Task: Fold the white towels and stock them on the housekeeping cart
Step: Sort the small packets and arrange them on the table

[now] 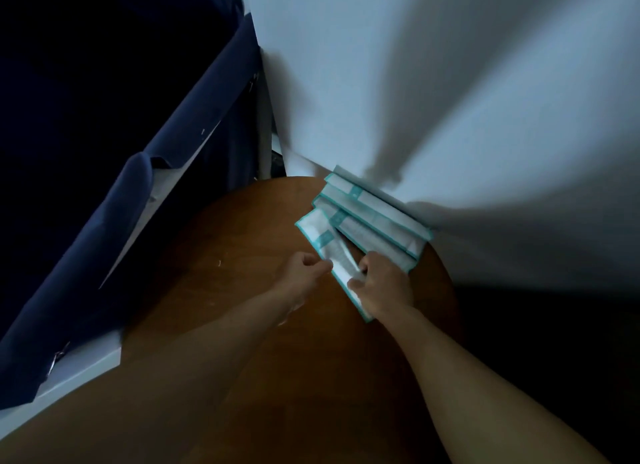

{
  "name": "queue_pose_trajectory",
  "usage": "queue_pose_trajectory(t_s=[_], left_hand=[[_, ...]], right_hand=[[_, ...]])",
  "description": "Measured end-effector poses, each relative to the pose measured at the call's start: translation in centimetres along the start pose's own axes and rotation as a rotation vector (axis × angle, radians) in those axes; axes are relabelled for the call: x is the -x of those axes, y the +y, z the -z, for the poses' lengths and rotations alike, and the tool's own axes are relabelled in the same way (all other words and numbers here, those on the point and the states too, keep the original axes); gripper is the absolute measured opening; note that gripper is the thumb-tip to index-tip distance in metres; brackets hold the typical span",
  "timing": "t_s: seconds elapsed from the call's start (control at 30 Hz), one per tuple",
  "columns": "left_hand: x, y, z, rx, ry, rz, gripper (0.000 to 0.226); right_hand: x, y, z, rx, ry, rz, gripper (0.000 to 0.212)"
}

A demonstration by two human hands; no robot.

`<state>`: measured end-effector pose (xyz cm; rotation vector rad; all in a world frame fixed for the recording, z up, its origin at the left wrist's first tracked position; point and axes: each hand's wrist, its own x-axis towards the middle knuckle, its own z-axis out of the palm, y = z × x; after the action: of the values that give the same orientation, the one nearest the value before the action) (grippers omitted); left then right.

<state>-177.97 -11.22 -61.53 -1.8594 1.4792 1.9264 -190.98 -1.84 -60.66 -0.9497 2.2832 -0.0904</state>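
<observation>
Right hand [384, 285] and left hand [304, 269], fingers curled, both pinch one white towel [318, 236] on the brown table [242, 273]; folded towels [381, 217] lie just beyond the grip, against the wall [415, 82]

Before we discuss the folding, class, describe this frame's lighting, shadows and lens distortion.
Head view: dim, bluish light; broad soft shadows cross the white wall, darkest lower right. Head view: wide-angle stretch swells both forearms toward the frame's bottom. Head view: the towel held by the left hand and right hand looks slightly soft.
</observation>
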Motion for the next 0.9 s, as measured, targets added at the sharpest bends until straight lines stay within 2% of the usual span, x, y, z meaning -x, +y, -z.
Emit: queue_pose_trajectory(t_s=[0.1, 0.2, 0.27, 0.3, 0.33, 0.4, 0.47, 0.57, 0.63, 0.73, 0.9], left_hand=[[0.7, -0.3, 0.5, 0.006, -0.021, 0.016, 0.045], [0.9, -0.4, 1.0, 0.091, -0.032, 0.028, 0.034], [0.9, -0.3, 1.3, 0.166, 0.010, 0.007, 0.022], [0.9, -0.2, 1.5, 0.174, 0.033, -0.018, 0.016], [0.8, -0.1, 1.7, 0.166, 0.050, -0.040, 0.011], [0.8, 0.2, 2.2, 0.154, 0.079, -0.055, 0.012], [0.8, 0.2, 2.5, 0.158, 0.105, -0.044, 0.020], [1.1, -0.3, 3.0, 0.140, 0.128, -0.028, 0.026], [1.4, -0.6, 3.4, 0.127, 0.130, -0.021, 0.027], [1.7, -1.0, 3.8, 0.125, 0.126, -0.013, 0.028], [2.1, -1.1, 4.0, 0.108, 0.112, -0.021, 0.027]], right_hand=[[1.6, -1.1, -0.7, -0.341, -0.084, -0.088, 0.026], [2.9, -2.6, -1.2, -0.805, -0.151, -0.164, 0.025], [3.3, -2.7, -1.1, -0.934, -0.166, -0.142, 0.018], [3.2, -2.4, -0.9, -0.807, -0.124, -0.089, 0.011], [2.8, -1.9, -0.7, -0.569, -0.038, -0.017, 0.015], [1.7, -0.7, -0.1, -0.195, 0.229, 0.116, 0.031], [0.5, -0.1, 0.7, -0.017, 0.361, 0.174, 0.044], [-1.8, 0.3, 1.0, 0.223, 0.345, 0.152, 0.071], [-3.2, 0.5, 1.1, 0.313, 0.243, 0.142, 0.079], [-3.7, 0.6, 0.3, 0.417, 0.132, 0.126, 0.074], [-2.4, 0.6, -1.1, 0.392, 0.182, 0.153, 0.064]])
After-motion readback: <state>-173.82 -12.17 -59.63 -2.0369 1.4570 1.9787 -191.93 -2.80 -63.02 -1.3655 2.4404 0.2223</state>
